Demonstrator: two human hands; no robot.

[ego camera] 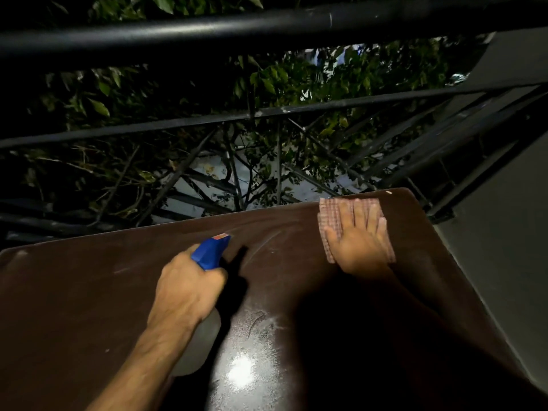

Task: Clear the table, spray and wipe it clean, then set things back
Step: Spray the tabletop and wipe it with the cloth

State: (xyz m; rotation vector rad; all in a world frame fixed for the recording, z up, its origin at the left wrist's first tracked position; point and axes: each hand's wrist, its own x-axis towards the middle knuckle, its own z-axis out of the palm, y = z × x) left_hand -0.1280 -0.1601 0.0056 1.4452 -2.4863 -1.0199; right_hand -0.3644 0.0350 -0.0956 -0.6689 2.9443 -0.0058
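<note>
Right hand [360, 232] lay flat on cloth [327, 216] at desk [74, 307] far-right corner; left grip [189, 287] clamped spray bottle [211, 250], nozzle pointing toward it.

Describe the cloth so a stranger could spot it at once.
Start at the brown table beside the black railing. At its far right corner, the right hand presses flat on the cloth. It is the only checked, pinkish fabric there; the left hand holds a blue-topped spray bottle.
</note>
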